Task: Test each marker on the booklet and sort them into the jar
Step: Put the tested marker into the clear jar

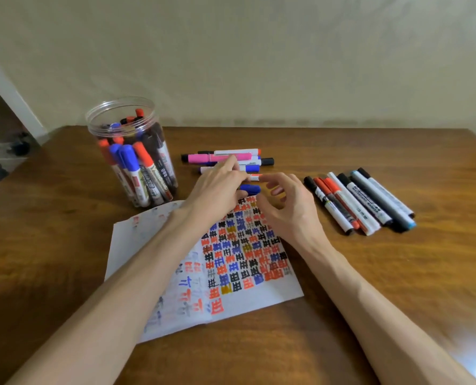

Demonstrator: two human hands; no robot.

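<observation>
While left hand (220,184) grips blue-capped marker (250,189) at far edge of booklet (272,287), right hand (289,209) hovers just beside, fingers loosely curled, empty. Marker likely light, stiff, smooth: hold mid-barrel. Jar (131,151) nearby, left.

Left grip (220,184) sits over the loose pile at 12 o'clock. The blue-capped marker (250,189) shows only its cap, and the white marker with a red end (254,177) only a stub. Whether the fingers pinch that stub, can't tell. The left forearm (136,273) covers a diagonal strip of the white paper booklet (275,290). It and the right forearm (384,315) run off the bottom edge at 6 o'clock. Labels on the markers inside the clear plastic jar (91,122) are too blurred to read. Dark shapes (20,147) at 9 o'clock, beyond the tabletop: a smear, can't make them out.
</observation>
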